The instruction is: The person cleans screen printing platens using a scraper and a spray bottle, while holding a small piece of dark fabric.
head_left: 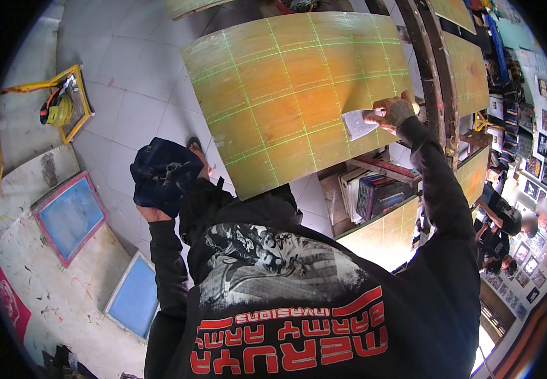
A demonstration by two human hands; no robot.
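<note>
My right hand [395,114] is closed at the right side of a yellow-brown board [267,95] marked with a green grid. In it is a scraper [357,124] with a flat, grey, fan-shaped blade, which lies against or just over the board; contact is hard to tell. A shadow falls on the surface beside it. On the left, away from the board, my left hand [153,213] grips a bunched dark blue cloth [166,174] with pale marks. The cloth hides most of those fingers.
Wooden beams [434,76] run along the board's right. Below it, a shelf holds upright frames [371,192]. Left stand blue-meshed screen frames [74,215] and a yellow metal frame [82,95] with a coiled cable. A foot [196,148] shows on the tiles. People [501,211] are far right.
</note>
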